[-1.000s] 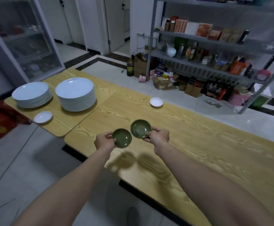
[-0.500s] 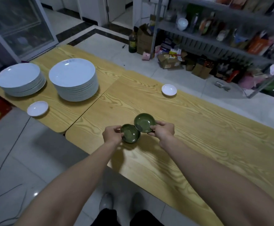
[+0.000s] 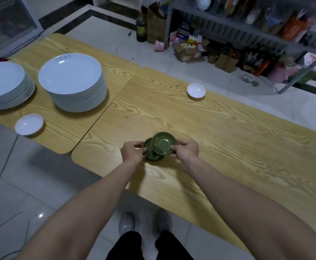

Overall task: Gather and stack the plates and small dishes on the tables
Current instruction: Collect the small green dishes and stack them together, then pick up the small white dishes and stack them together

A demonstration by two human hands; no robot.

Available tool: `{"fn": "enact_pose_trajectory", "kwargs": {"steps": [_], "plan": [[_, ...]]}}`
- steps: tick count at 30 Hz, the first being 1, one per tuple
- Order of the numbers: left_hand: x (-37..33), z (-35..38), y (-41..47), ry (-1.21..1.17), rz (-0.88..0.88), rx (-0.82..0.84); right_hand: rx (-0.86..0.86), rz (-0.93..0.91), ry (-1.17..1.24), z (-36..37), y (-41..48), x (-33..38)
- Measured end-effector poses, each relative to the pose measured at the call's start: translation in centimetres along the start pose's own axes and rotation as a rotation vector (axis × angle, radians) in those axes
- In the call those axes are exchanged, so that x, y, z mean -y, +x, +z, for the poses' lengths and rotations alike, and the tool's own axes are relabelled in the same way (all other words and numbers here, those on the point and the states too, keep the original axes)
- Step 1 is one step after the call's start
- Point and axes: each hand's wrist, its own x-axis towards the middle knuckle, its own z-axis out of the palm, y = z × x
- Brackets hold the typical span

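Two wooden tabletops (image 3: pixel 219 132) stand end to end in a storeroom. Near the front edge the right hand (image 3: pixel 187 150) pinches the upper dish (image 3: pixel 163 143) by its rim. It overlaps the lower dish (image 3: pixel 152 156), which the left hand (image 3: pixel 132 152) pinches. Both dishes seem glazed: light, stiff, slippery, breakable, so the rim is the best hold.

- The floor (image 3: pixel 40 184) was laid with pale grey tiles and a dark stripe.
- Two yellow wooden tables (image 3: pixel 228 147) were pushed together, end to end.
- A metal shelf (image 3: pixel 228 25) at the back was packed with bottles and packets.
- Cardboard boxes (image 3: pixel 188 51) and a dark bottle (image 3: pixel 141 28) were left on the floor beside it.
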Motion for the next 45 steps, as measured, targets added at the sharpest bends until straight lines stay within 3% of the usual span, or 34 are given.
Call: {"fn": "enact_pose_trajectory", "kwargs": {"steps": [18, 20, 25, 29, 34, 45], "plan": [[1.2, -1.2, 0.8, -0.104, -0.051, 0.062, 0.025, -0.129, -0.391, 2.5, 1.1, -1.8], [0.9, -2.1, 1.0, 0.025, 0.039, 0.055, 0.057, -0.238, -0.557, 2.3, 0.4, -1.4], [-1.5, -6.4, 1.5, 0.759, 0.47, 0.074, 0.232, -0.697, -1.249, 3.6, -1.5, 1.6], [-3.5, -10.5, 2.0, 1.014, 0.538, 0.034, 0.298, -0.868, -1.545, 7.7, -4.0, 5.2], [-5.2, -17.0, 2.5, 1.08, 0.561, -0.091, 0.257, -1.004, -1.598, 13.3, -7.0, 8.2], [-3.1, -27.3, 4.7, 1.049, 0.354, -0.238, 0.401, -1.191, -1.568, 24.0, -10.4, 10.2]]}}
